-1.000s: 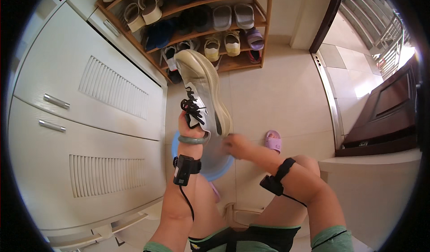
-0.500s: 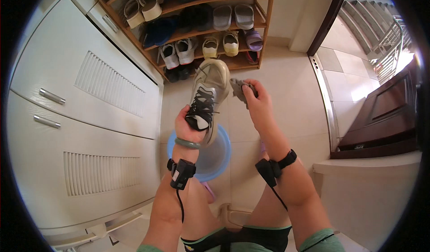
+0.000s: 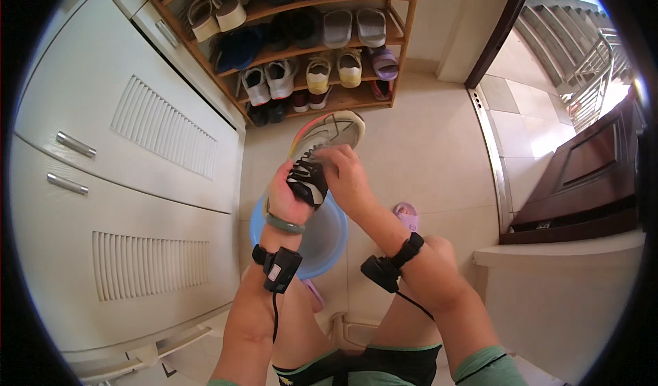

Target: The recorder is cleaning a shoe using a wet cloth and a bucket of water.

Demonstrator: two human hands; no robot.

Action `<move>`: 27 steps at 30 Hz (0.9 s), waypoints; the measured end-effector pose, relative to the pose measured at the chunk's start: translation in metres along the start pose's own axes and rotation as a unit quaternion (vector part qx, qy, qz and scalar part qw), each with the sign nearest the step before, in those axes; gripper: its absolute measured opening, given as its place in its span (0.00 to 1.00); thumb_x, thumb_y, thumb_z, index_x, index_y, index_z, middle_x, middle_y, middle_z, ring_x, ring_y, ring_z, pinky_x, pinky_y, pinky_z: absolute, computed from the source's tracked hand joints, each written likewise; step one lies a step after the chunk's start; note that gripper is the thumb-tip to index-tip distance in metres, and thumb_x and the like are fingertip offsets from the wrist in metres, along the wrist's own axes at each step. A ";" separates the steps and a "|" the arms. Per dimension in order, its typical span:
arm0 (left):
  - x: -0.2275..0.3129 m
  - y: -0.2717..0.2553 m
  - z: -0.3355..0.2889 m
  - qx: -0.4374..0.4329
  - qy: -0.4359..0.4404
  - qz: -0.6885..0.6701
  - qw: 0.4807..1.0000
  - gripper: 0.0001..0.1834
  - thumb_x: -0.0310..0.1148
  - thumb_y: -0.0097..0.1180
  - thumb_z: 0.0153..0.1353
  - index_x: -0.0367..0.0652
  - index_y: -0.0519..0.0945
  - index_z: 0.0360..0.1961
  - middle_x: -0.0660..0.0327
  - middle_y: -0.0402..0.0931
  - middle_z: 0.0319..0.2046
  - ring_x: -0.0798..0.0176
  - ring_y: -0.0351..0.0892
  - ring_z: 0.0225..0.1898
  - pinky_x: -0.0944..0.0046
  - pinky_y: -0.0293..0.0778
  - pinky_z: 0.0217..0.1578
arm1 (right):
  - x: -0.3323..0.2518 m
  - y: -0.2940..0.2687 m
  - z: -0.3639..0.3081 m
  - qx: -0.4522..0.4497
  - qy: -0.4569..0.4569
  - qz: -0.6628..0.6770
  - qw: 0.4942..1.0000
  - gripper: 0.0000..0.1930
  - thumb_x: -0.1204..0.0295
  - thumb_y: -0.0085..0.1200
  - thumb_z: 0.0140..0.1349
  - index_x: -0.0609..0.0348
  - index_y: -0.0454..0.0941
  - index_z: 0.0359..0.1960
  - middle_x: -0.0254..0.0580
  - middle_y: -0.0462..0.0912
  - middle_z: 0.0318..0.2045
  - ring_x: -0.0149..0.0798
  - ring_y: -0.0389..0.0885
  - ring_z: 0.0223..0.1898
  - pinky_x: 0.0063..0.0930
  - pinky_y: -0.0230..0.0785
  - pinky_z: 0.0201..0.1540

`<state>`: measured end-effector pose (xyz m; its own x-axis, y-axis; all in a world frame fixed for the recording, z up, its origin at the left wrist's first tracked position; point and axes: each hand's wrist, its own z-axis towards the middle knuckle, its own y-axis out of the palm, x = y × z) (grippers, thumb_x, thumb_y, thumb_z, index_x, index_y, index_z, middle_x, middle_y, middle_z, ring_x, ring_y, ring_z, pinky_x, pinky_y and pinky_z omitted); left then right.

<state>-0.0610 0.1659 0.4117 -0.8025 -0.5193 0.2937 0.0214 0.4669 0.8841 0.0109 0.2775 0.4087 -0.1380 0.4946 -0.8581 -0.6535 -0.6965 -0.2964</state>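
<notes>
A pale grey sneaker (image 3: 329,131) with black laces and a black collar is held up over the blue basin (image 3: 337,245), its toe pointing away and to the right. My left hand (image 3: 288,197) grips it by the heel and opening. Against the laces and side of the upper, my right hand (image 3: 346,177) is closed on a small grey rag, mostly hidden by the fingers. The basin stands on the floor beneath the shoe, partly covered by my left forearm.
Ahead stands a wooden shoe rack (image 3: 356,99) with several pairs of shoes and slippers. White louvred cabinets (image 3: 144,187) line the left. On the right, a dark brown door (image 3: 582,173) stands open to a stairwell. My foot in a pink slipper (image 3: 406,216) rests near the basin.
My right hand has brought the rag left onto the sneaker's upper. The sneaker has come slightly lower, its toe tipped to the right with the side turned up.
</notes>
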 end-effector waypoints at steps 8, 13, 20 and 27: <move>0.000 0.014 -0.006 0.005 0.035 0.014 0.999 0.24 0.41 0.37 0.66 0.31 0.66 0.53 0.48 0.71 0.49 0.51 0.72 0.50 0.53 0.68 0.53 | 0.009 -0.029 0.033 0.110 0.020 0.022 0.993 0.13 0.79 0.50 0.53 0.61 0.73 0.42 0.50 0.73 0.40 0.52 0.73 0.42 0.35 0.66 0.47; -0.026 0.017 -0.008 -0.019 0.022 0.026 0.999 0.21 0.40 0.39 0.67 0.35 0.67 0.53 0.52 0.71 0.50 0.55 0.72 0.50 0.56 0.67 0.53 | 0.022 -0.002 0.027 0.132 -0.017 -0.061 0.989 0.12 0.78 0.50 0.54 0.60 0.74 0.42 0.51 0.73 0.39 0.52 0.72 0.42 0.36 0.66 0.47; -0.020 0.022 -0.015 0.000 0.014 0.103 0.995 0.23 0.47 0.36 0.68 0.39 0.69 0.51 0.57 0.72 0.48 0.59 0.72 0.50 0.59 0.67 0.53 | -0.012 0.002 0.005 -0.082 -0.012 0.054 0.995 0.11 0.80 0.48 0.52 0.59 0.77 0.38 0.49 0.75 0.34 0.51 0.72 0.42 0.40 0.66 0.45; -0.029 0.013 -0.013 0.008 0.042 0.144 0.989 0.21 0.43 0.38 0.68 0.35 0.69 0.51 0.55 0.74 0.46 0.58 0.75 0.46 0.58 0.70 0.50 | 0.041 -0.037 0.047 0.069 -0.049 -0.297 0.951 0.10 0.78 0.48 0.50 0.52 0.78 0.33 0.46 0.75 0.35 0.49 0.72 0.42 0.38 0.67 0.44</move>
<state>-0.0300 0.1782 0.4195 -0.7120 -0.4198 0.5628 0.2324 0.6155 0.7531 -0.0052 0.3479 0.4044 0.2222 0.8300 -0.5116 -0.7289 -0.2071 -0.6525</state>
